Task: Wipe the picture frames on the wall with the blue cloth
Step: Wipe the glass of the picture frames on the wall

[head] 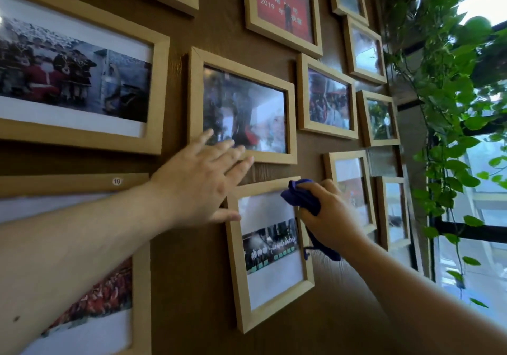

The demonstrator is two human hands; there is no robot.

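Several light wooden picture frames hang on a brown wall. My right hand (326,214) is closed around the bunched blue cloth (303,195), pressing it on the upper right corner of a tilted portrait frame (247,308). One end of the cloth dangles below my wrist. My left hand (197,182) is spread flat, fingers apart, its fingertips over the lower left corner of the middle landscape frame (196,94) and its thumb on the portrait frame's left edge.
A large frame (157,97) hangs to the left and smaller frames (301,94) crowd the right. A leafy green climbing plant (444,107) hangs beside a bright window (477,245) at the far right.
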